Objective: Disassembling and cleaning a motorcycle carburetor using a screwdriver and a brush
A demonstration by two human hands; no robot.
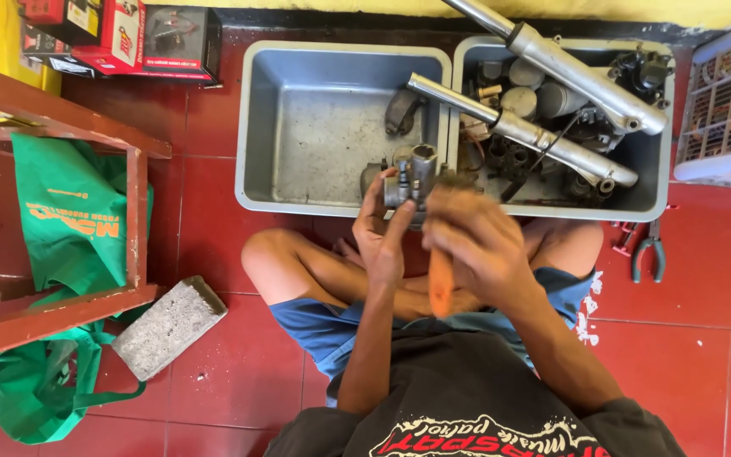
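My left hand (380, 233) grips the grey metal carburettor body (412, 173) over the near rim of the left grey tub (257, 127), my right hand (475, 245) clenches an orange-handled brush (441, 279) against it; best to hold the casting steady and scrub short strokes.

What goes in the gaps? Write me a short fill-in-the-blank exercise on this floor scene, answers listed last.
1. The left hand holds a grey metal engine part over the edge of the ____ grey plastic tub.
2. The right hand grips a brush with an ____ handle.
3. Two long silver metal fork tubes lie across the ____ grey plastic tub.
4. A grey concrete block lies on the ____ tiled floor.

Missing words: left; orange; right; red
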